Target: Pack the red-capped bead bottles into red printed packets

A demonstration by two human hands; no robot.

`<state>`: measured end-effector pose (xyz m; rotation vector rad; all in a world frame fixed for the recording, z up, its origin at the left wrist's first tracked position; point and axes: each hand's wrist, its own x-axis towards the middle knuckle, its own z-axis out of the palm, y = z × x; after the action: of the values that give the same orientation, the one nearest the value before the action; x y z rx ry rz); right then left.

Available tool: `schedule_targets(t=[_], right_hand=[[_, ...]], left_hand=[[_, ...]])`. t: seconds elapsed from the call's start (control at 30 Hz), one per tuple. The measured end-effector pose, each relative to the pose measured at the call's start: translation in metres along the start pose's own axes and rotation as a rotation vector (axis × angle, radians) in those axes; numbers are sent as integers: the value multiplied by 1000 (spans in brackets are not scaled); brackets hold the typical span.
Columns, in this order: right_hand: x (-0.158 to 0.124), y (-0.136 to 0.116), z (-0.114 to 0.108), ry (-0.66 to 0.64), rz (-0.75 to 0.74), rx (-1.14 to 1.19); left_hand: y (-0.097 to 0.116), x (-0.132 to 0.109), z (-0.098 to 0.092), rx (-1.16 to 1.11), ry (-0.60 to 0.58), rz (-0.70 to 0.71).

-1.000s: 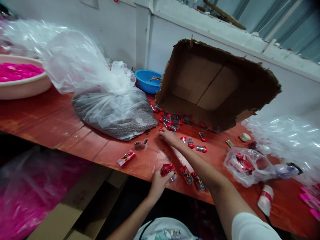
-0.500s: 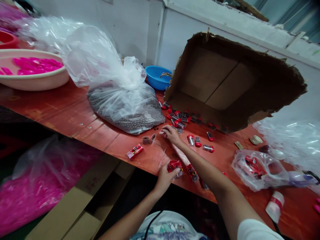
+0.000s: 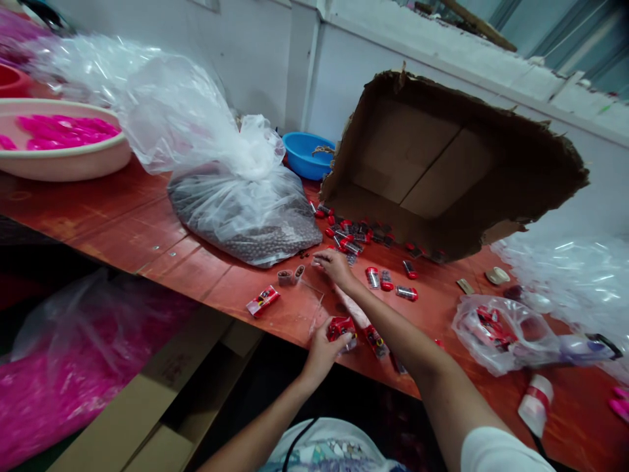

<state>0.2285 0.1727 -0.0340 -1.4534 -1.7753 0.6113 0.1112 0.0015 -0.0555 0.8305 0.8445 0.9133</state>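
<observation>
Left hand: the left hand, at lower centre, grips a red printed packet between thumb and fingers, at the table's front edge.
Right hand: the right hand, at mid-frame, has its fingertips bunched near a pale, clear scrap – whether they grip it, I cannot tell.
Other packets: one red-and-clear packet lies left of the hands; another packet sits partly behind the right forearm; a clear carrier bag, at right, holds more red ones.
Red-capped tubes: a pile of tubes lies at the mouth of the torn cardboard box, and a few strays are nearer the forearm.
Cups: two small clear cups, uncapped, stand beside the bead-filled sack.
Progress: some packets look filled – but many capped tubes remain loose, and the held packet seems unfinished.
</observation>
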Motion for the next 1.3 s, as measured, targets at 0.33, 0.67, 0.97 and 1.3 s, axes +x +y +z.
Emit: schedule_targets(t=[0.33,0.67,0.97,1.3], right_hand=[[-2,-5,-4,30,-90,-159],[0,-22,3,7,-126,-161],[-13,-32,-23,90,-22,-113],[-145,-45,-69,-5,272,28]], left_hand=[[-1,3,-1,14,-5,-10],[9,1,0,114,32,42],[9,5,4,-173,143,-79],[27,6,14,-429,184,-114]])
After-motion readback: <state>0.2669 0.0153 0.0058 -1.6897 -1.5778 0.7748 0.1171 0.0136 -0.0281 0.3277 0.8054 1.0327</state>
